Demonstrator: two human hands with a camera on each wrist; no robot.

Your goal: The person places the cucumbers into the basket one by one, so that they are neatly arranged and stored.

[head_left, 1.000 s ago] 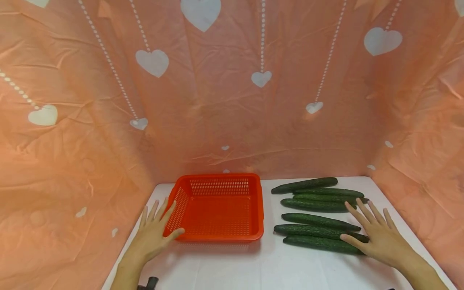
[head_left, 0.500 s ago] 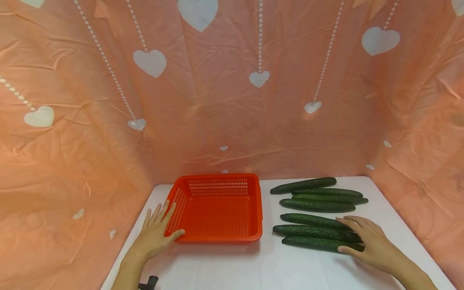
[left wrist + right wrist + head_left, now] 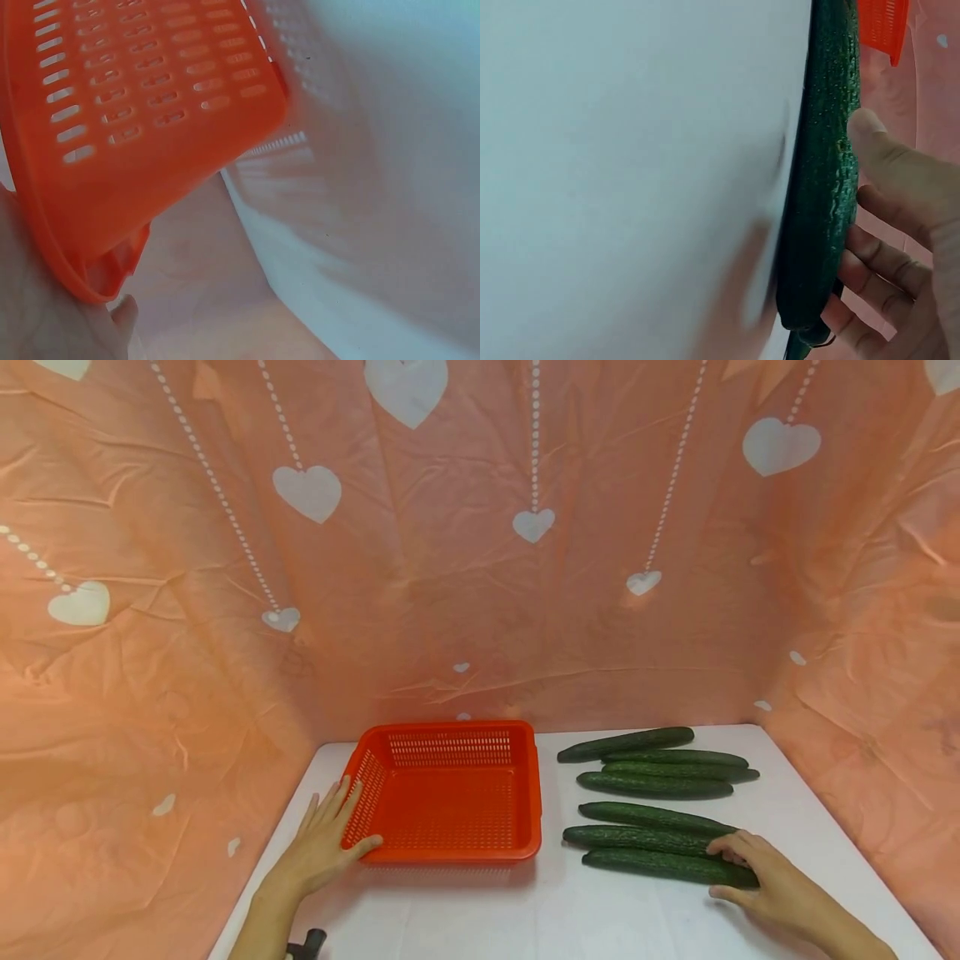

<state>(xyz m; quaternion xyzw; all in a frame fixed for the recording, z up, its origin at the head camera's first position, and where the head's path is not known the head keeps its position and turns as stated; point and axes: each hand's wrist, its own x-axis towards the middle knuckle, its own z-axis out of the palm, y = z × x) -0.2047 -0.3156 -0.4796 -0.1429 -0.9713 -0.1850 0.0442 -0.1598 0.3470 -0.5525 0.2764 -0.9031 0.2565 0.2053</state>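
My left hand (image 3: 318, 847) lies with spread fingers along the left side of the red plastic basket (image 3: 537, 793), thumb at its near corner. In the left wrist view, part of that hand (image 3: 52, 315) shows beside the slotted basket wall (image 3: 172, 142). Three dark green cucumbers lie in a near group at the right. Over the right end of the nearest cucumber (image 3: 652, 863), my right hand (image 3: 772, 881) arches with bent fingers. In the right wrist view, its thumb (image 3: 885, 150) and fingertips are right at the edge of that cucumber (image 3: 821, 180), loosely apart.
Behind the near group lie several more cucumbers (image 3: 656, 785). Everything stands on a white-covered table (image 3: 585, 918), with orange heart-printed cloth (image 3: 450, 610) around its back and sides. A black object (image 3: 307, 943) shows at the front left edge, by the left forearm.
My right hand has come down and leftward from above the cucumbers, its spread fingers bending over the nearest one. My left hand stays by the basket. The view has shifted slightly.
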